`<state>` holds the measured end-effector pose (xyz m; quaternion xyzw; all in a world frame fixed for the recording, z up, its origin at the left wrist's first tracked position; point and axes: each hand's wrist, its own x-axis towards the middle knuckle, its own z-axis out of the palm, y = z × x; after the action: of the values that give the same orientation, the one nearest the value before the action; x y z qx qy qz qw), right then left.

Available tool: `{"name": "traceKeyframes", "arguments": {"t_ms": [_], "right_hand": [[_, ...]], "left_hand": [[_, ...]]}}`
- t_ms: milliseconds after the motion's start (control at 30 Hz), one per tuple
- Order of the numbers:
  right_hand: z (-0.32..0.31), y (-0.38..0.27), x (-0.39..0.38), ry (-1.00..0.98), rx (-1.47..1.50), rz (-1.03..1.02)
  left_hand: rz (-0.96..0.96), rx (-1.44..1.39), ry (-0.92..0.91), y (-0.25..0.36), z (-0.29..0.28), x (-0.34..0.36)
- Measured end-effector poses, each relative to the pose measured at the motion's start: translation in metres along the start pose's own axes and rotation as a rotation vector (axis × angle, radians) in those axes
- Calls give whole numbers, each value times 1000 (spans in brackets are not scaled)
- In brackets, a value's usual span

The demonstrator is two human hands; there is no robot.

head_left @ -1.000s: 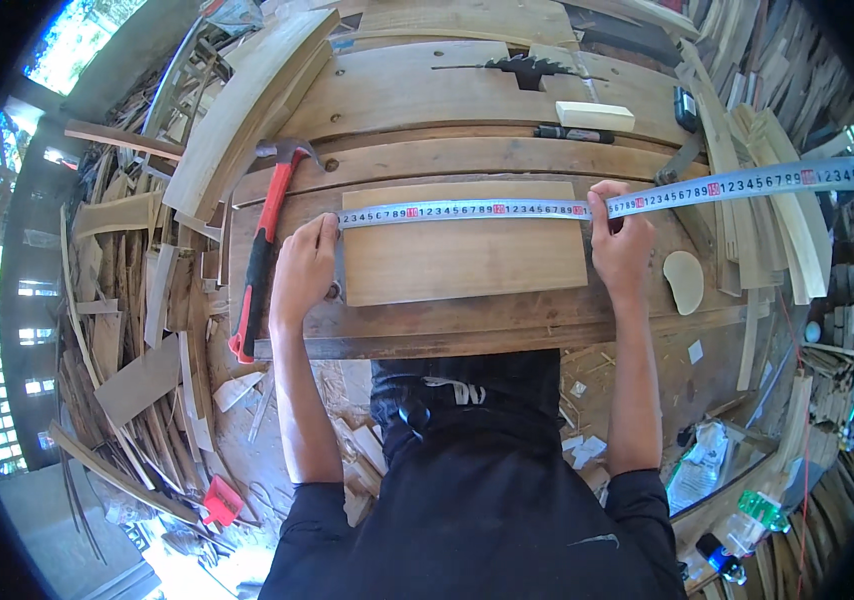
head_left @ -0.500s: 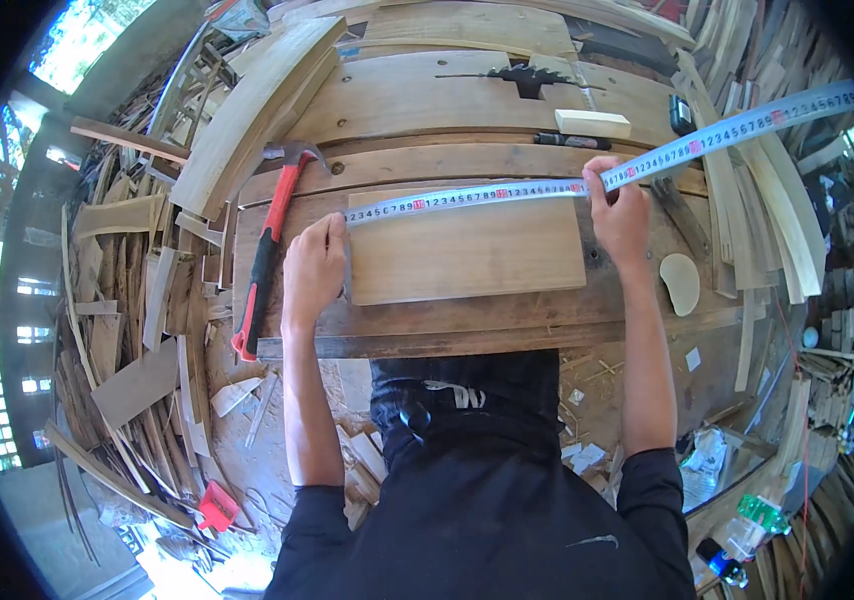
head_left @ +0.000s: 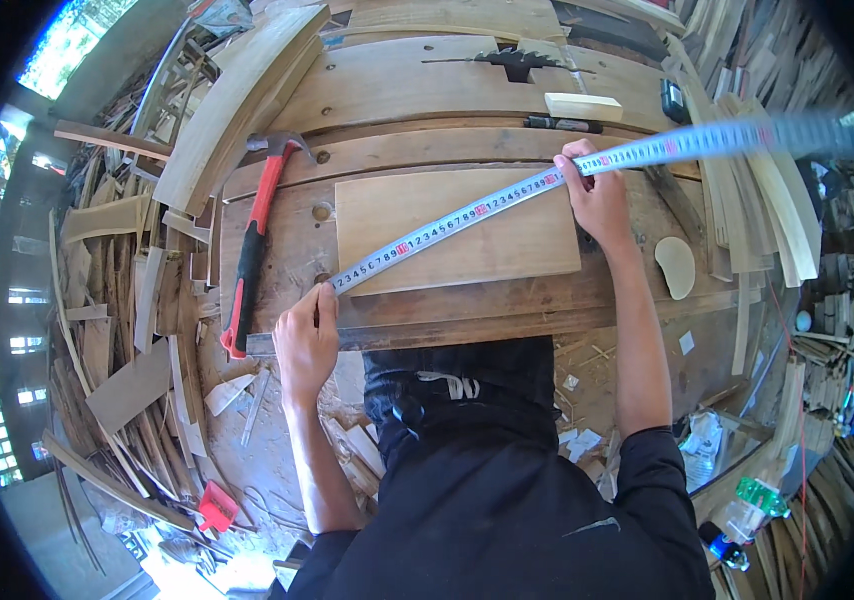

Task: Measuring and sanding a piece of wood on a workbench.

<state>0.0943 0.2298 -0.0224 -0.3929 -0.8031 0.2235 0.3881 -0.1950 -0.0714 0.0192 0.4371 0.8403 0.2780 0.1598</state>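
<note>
A pale rectangular wooden board lies flat on the workbench in front of me. Slantwise across it runs a white tape measure, from the board's near left corner up to the far right. At that near left corner my left hand pinches the end of the tape. My right hand grips the tape by the board's far right corner. Beyond this hand the tape stretches on to the right, where its far part is smeared by motion.
Left of the board lies a claw hammer with a red and black handle. Behind it are a black marker, a pale wood block and a toothed saw blade in the bench. Curved planks and wood strips flank both sides.
My left hand has moved down from the board's far left corner to its near left corner. The tape now slants across the board instead of following its far edge.
</note>
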Motion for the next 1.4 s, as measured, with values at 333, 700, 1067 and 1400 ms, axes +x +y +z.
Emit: {"name": "traceKeyframes", "arguments": {"t_ms": [333, 700, 1067, 1400], "right_hand": [[-25, -29, -41, 58, 49, 85], [-40, -68, -131, 115, 174, 426], [-114, -89, -72, -51, 361, 568], [-115, -103, -38, 377, 689, 344]], "left_hand": [[51, -18, 32, -12, -14, 48], [195, 43, -115, -12, 5, 137], [288, -322, -200, -22, -20, 65], [527, -630, -1152, 38, 39, -30]]}}
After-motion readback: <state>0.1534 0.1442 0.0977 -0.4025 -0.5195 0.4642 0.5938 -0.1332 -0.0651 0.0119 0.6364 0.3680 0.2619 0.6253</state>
